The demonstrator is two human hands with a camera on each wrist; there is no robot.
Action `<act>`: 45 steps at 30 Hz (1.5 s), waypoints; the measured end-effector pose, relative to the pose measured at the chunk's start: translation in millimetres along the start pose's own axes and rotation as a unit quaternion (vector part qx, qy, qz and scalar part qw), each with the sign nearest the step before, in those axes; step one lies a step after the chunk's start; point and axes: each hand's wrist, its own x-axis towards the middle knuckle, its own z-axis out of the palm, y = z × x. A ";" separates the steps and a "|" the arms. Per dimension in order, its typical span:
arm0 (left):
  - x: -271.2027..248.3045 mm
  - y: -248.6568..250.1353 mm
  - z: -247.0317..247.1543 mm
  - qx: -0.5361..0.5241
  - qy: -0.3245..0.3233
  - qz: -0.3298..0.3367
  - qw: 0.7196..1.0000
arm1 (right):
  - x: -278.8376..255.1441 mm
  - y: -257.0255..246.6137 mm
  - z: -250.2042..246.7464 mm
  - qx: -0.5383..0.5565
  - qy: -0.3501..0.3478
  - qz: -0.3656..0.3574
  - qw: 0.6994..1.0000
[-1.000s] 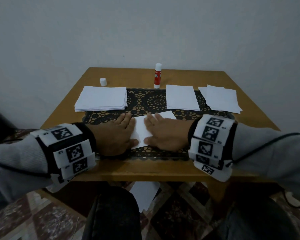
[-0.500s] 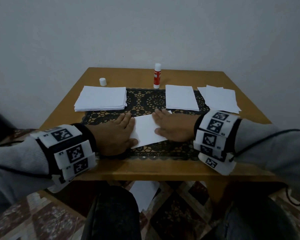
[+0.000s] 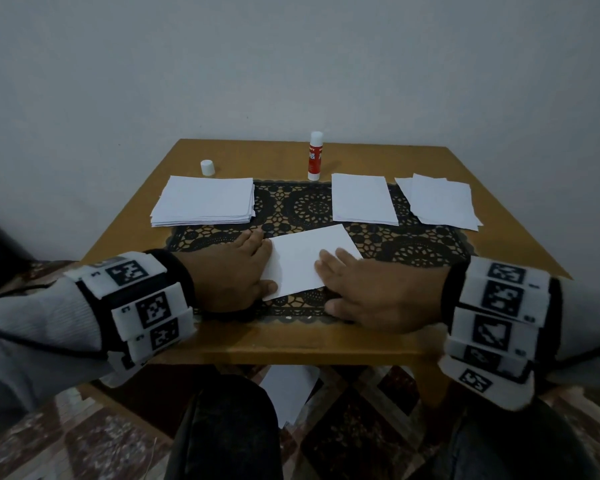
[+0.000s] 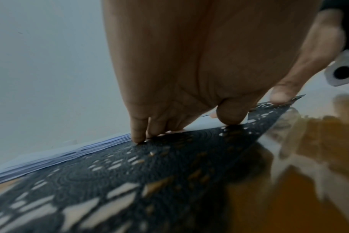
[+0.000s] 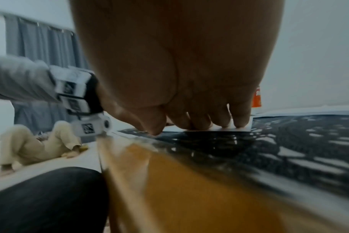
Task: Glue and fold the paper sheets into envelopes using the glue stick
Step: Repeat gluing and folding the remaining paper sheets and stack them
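Observation:
A folded white paper (image 3: 305, 258) lies tilted on the black lace mat (image 3: 312, 209) near the table's front edge. My left hand (image 3: 257, 263) lies flat on the paper's left edge, fingers straight and thumb on the near corner. My right hand (image 3: 340, 284) rests flat on the paper's near right part. In the left wrist view my fingertips (image 4: 137, 137) press down where paper meets mat. In the right wrist view my fingers (image 5: 239, 121) lie on the paper (image 5: 209, 129). The red glue stick (image 3: 315, 155) stands upright at the back, with its white cap (image 3: 207, 167) apart to the left.
A stack of flat sheets (image 3: 205, 200) sits at the back left. Two piles of folded papers (image 3: 362, 199) (image 3: 440, 200) lie at the back right. The wooden table (image 3: 291, 341) has its front edge just below my wrists. A loose sheet (image 3: 288, 393) lies on the floor underneath.
My right hand slid rightward across the paper, then drew back toward the near right corner. The left hand stayed pressed on the left edge.

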 end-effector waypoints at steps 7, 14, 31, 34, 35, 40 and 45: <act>2.1 2.2 -9.2 -0.036 0.086 0.002 0.996 | -11.6 7.9 3.1 -0.013 0.009 0.040 0.999; 14.3 3.3 -14.4 -0.053 0.116 -0.026 0.991 | -14.2 8.5 4.2 0.004 0.018 0.070 0.997; 26.2 -11.2 -22.5 -0.216 0.226 -0.009 0.950 | -7.7 -18.8 -6.2 0.042 0.059 0.135 0.988; 22.3 -14.1 -25.6 -0.224 0.245 0.008 0.943 | -7.0 -11.8 -11.3 0.077 0.173 0.130 0.973; 20.1 -15.8 -26.6 -0.229 0.253 0.014 0.940 | -4.7 -6.8 -13.3 0.085 0.202 0.135 0.966; 7.9 -36.6 -31.3 -0.295 0.267 0.018 0.917 | 10.9 23.6 -26.5 0.176 0.268 0.146 0.936; -5.0 -60.1 -37.3 -0.414 0.265 0.002 0.871 | 21.9 25.6 -36.9 0.461 0.218 0.066 0.858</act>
